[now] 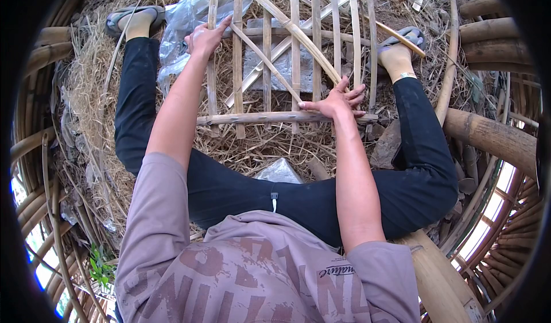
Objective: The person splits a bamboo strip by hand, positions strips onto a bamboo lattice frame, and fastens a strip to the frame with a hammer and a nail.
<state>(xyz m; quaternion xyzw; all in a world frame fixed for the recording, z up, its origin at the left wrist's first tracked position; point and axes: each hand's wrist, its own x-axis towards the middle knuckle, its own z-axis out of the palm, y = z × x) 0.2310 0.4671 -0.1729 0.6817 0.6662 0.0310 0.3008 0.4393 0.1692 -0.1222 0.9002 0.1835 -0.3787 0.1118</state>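
A lattice of split bamboo slats [267, 64] lies between my outstretched legs, with a bamboo crossbar [252, 118] along its near edge. My left hand [205, 40] is closed around the leftmost slat, its thumb stretched to the upper end of a thin bamboo strip [264, 62]. That strip slants down to the right across the uprights. At its lower end rests the thumb of my right hand [340, 102]; the other fingers are spread over the crossbar and the foot of a wider diagonal slat [287, 23]. My right palm's underside is hidden.
A grey block [252, 70] sits under the lattice, and clear plastic sheeting [178, 36] is at its left. Dry straw [92, 116] covers the ground. A loose bamboo stick [396, 37] lies near my right foot. Thick bamboo poles [493, 136] stand at the right.
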